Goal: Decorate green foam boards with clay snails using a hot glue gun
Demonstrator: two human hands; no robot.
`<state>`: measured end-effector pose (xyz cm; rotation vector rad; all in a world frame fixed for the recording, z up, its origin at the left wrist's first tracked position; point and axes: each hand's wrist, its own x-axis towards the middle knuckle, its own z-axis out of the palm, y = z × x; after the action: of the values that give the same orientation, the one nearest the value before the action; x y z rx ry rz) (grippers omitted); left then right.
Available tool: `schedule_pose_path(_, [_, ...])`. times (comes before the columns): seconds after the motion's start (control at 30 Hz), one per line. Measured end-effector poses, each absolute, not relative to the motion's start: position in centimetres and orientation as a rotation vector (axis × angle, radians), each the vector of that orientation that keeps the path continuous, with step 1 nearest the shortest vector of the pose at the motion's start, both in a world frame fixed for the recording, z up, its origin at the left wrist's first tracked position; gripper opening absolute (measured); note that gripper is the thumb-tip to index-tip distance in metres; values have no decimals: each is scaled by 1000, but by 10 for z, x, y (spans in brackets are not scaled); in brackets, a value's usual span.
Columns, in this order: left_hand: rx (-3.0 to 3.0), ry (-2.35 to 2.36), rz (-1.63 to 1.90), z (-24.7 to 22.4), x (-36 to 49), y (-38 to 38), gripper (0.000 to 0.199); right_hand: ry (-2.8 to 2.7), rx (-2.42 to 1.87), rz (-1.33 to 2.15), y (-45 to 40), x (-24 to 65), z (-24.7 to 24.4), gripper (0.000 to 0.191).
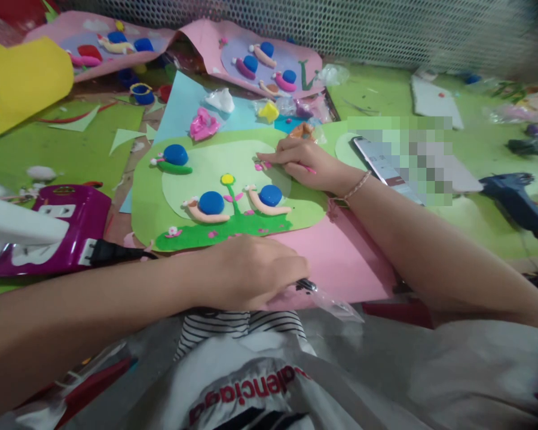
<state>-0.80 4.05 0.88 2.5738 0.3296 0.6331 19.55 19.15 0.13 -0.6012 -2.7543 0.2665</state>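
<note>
Green card [147, 203] lies on the worktop [381, 98] before us, already bearing three snails [211, 203], a flower [227, 179] and a grass strip [188, 237]; what is left, we cannot tell. Our right grip [303, 158] is at a small pink piece [263, 166] on it; whether it pinches anything is hidden. Our left grip [253, 272] is clamped on a dark item [306, 285] by clear plastic [341, 306]. Soft lumps [204, 124] lie behind, and a phone [381, 161] crowds our right forearm [399, 230].
</note>
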Motion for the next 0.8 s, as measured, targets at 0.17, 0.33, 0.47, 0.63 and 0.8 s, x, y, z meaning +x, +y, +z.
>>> schedule_pose_path(0.17, [2582, 327, 633, 10, -8, 41, 19, -2772, -596, 260, 190, 195, 2, 59])
schedule_pose_path(0.33, [2579, 329, 636, 10, -9, 41, 16, -2769, -574, 275, 190, 195, 3, 53])
schedule_pose_path(0.47, [2596, 332, 619, 13, -8, 41, 16, -2756, -563, 293, 189, 195, 4, 50])
schedule_pose_path(0.63, [2594, 341, 605, 13, -8, 41, 18, -2753, -576, 290, 189, 195, 3, 51])
schedule_pose_path(0.8, [2599, 351, 583, 14, -8, 41, 15, -2754, -584, 274, 190, 195, 3, 52])
